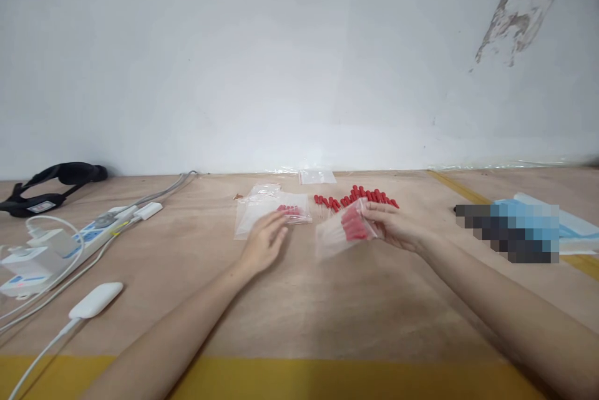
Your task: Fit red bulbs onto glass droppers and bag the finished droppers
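Observation:
My right hand (397, 226) holds a small clear plastic bag (344, 234) filled with red-tipped pieces, lifted a little off the wooden table (299, 300). My left hand (264, 243) rests flat with fingers apart, its fingertips touching another filled clear bag (274, 209) that lies on the table. Just beyond the held bag lies a loose pile of red-tipped pieces (358, 197). An empty clear bag (317, 176) sits near the wall.
At the left lie a white power strip (70, 241) with plugs and cables, a white adapter (96, 300) and a black strap (51, 185). A blue and white item (561, 219), partly blurred, lies at the right. A yellow stripe (299, 378) marks the near edge.

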`<state>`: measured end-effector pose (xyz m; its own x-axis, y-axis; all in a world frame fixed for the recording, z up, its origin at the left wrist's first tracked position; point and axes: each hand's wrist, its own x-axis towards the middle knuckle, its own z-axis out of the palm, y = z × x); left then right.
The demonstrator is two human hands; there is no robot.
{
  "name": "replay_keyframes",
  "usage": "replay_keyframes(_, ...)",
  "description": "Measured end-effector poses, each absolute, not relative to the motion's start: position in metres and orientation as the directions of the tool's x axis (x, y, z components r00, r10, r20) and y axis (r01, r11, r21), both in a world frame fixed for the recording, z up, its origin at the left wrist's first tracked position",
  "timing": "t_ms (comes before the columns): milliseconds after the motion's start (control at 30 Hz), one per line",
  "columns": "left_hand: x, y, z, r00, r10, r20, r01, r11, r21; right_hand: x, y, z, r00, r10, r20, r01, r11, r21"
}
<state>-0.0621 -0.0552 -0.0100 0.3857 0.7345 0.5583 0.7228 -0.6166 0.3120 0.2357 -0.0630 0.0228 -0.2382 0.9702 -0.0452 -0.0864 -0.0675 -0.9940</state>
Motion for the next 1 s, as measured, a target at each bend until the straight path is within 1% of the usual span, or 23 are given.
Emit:
replay_keyframes(33, -0.073, -0.044, -0.012, 0.308, 0.748, 0.588, 0.774, -0.556, 0.301, 0.233, -0.057, 0.029, -0.214, 0.977, -0.024, -0.138, -0.054, -0.989)
replay_keyframes(100, -0.095, -0.024, -0.016, 0.223, 0.774, 0.593, 0.838, -0.463, 0.288, 0.22, -0.045, 0.038, -0.146, 0.989, 0.009, -0.283, -0.033, -0.959)
replay_keyframes(200, -0.117, -0.007, -0.023, 0.151, 0.85, 0.505, 0.885, -0.344, 0.313, 0.181, -0.025, 0.041, -0.067, 0.996, 0.051, -0.457, 0.015, -0.889)
replay_keyframes(267, -0.121, -0.004, -0.026, 0.144, 0.898, 0.417, 0.91, -0.286, 0.301, 0.149, -0.012, 0.035, -0.018, 1.0, 0.002, -0.483, -0.007, -0.876)
replay_keyframes(333, -0.121, -0.005, -0.028, 0.146, 0.934, 0.325, 0.931, -0.241, 0.274, 0.118, 0.0, 0.026, 0.01, 0.999, -0.031, -0.465, -0.022, -0.885)
replay_keyframes(400, -0.119, -0.007, -0.029, 0.141, 0.953, 0.27, 0.942, -0.212, 0.259, 0.094, 0.008, 0.017, 0.022, 0.998, -0.064, -0.422, -0.049, -0.905)
replay_keyframes(467, -0.118, -0.007, -0.029, 0.137, 0.955, 0.263, 0.943, -0.207, 0.26, 0.08, 0.011, 0.012, 0.002, 0.995, -0.097, -0.353, -0.09, -0.931)
replay_keyframes(567, -0.118, -0.005, -0.029, 0.135, 0.946, 0.294, 0.936, -0.219, 0.274, 0.077, 0.004, 0.008, -0.09, 0.986, -0.139, -0.201, -0.155, -0.967)
replay_keyframes(667, -0.121, -0.003, -0.029, 0.096, 0.942, 0.323, 0.929, -0.201, 0.311, 0.094, -0.009, 0.008, -0.19, 0.967, -0.171, 0.008, -0.173, -0.985)
replay_keyframes(767, -0.124, -0.002, -0.029, 0.026, 0.935, 0.355, 0.917, -0.163, 0.364, 0.123, -0.019, 0.008, -0.195, 0.966, -0.172, 0.259, -0.118, -0.959)
replay_keyframes(833, -0.125, -0.001, -0.028, -0.02, 0.919, 0.395, 0.905, -0.151, 0.397, 0.144, -0.02, 0.007, -0.116, 0.988, -0.104, 0.42, -0.046, -0.906)
replay_keyframes(900, -0.124, 0.0, -0.027, -0.065, 0.885, 0.461, 0.89, -0.158, 0.428, 0.163, -0.018, 0.005, -0.005, 1.0, 0.017, 0.56, 0.017, -0.829)
replay_keyframes(1000, -0.121, 0.0, -0.023, -0.128, 0.809, 0.574, 0.86, -0.198, 0.47, 0.178, -0.01, 0.001, 0.101, 0.983, 0.152, 0.717, 0.034, -0.697)
